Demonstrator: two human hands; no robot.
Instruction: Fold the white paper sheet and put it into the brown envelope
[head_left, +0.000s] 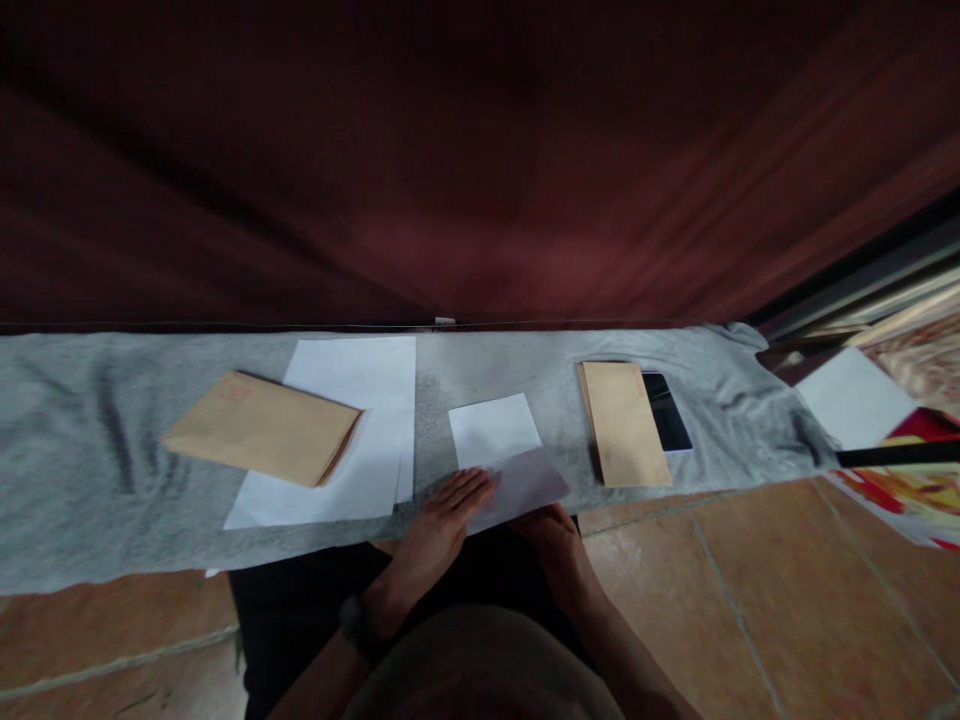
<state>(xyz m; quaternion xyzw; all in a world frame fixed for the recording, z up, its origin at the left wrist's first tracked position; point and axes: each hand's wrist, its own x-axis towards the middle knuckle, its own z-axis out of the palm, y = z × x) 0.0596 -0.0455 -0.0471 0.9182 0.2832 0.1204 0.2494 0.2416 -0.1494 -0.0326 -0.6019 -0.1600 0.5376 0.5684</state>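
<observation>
A white sheet of paper [495, 428] lies at the front middle of the cloth-covered surface, its near part folded up into a shaded flap [525, 485]. My left hand [446, 508], with a dark watch at the wrist, rests on the left side of that flap, fingers stretched out and flat. At the flap's near right edge is my right hand [553, 530], its fingers bent and partly hidden under the paper, gripping the edge. To the left, a stack of brown envelopes [262, 425] overlaps larger white sheets [367, 400]. On the right is another small stack of brown envelopes [626, 425].
A dark-screened phone [667, 412] lies partly under the right envelopes. Grey cloth [67, 430] covers the narrow surface, with a dark red curtain [480, 200] behind it. At far right are a white sheet [855, 398] and a colourful printed bag [911, 490]. Tiled floor [712, 580] shows below.
</observation>
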